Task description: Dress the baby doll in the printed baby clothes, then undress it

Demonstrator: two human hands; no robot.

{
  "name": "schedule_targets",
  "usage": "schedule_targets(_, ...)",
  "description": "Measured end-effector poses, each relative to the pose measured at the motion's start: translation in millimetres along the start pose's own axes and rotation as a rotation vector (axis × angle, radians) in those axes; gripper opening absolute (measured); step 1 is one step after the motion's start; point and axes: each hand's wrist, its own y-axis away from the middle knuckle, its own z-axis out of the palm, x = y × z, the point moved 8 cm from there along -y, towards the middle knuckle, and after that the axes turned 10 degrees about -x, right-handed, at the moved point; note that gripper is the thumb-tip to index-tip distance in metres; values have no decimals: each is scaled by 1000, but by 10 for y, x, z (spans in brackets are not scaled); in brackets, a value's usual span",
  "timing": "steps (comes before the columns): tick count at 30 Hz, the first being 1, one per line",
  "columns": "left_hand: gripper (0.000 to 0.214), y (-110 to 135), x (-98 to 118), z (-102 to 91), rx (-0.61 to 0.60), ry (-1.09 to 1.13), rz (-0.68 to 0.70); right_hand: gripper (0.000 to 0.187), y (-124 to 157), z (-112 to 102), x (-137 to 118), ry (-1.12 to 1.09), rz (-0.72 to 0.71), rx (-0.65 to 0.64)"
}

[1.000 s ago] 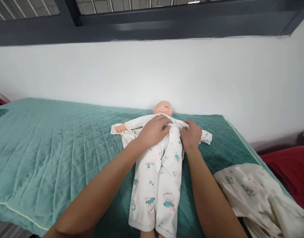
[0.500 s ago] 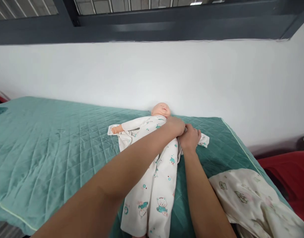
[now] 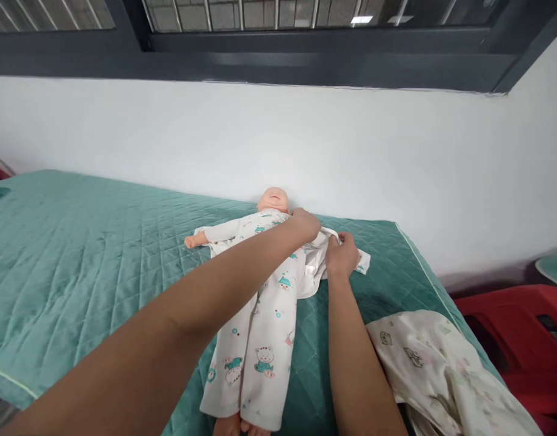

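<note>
A baby doll (image 3: 273,198) lies on its back, head toward the wall, in white cartoon-printed pants and top. Its bare feet show at the bottom. One doll arm reaches out to the left, its hand bare. My left hand (image 3: 306,225) is closed at the doll's right-side shoulder, where the arm would lie; what its fingers hold is hidden. Just to the right, my right hand (image 3: 342,254) pinches the edge of a white baby shirt (image 3: 311,275), spread partly beneath the doll. One sleeve (image 3: 363,261) of the shirt sticks out beyond my right hand.
A green quilted mat (image 3: 100,254) covers the bed. Crumpled cream printed cloth (image 3: 435,357) lies at the lower right, by my right forearm. Behind stands a white wall (image 3: 260,133) below a dark window frame (image 3: 305,60). A red plastic object (image 3: 510,339) stands off the right edge.
My hands, close together before, are now apart with the shirt's edge stretched between them. More of the shirt's inside shows. The view has shifted, so the doll appears farther left.
</note>
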Motion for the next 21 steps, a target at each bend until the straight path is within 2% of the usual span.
schedule_targets(4,31,-50,156,209,-87,-81,65,30,-31,80,41,2,4,-11)
schedule_targets(8,29,-63,192,256,-27,-122,127,28,-62,124,80,-8,3,-11)
schedule_targets(12,24,17,150,153,32,-168,137,30,-62,99,140,-46,25,6)
schedule_targets(17,30,219,40,-55,96,-225,90,29,-58,46,249,-109,11,41)
schedule_targets(21,32,399,-122,-160,131,-261,50,31,-123,49,280,-130,-95,53)
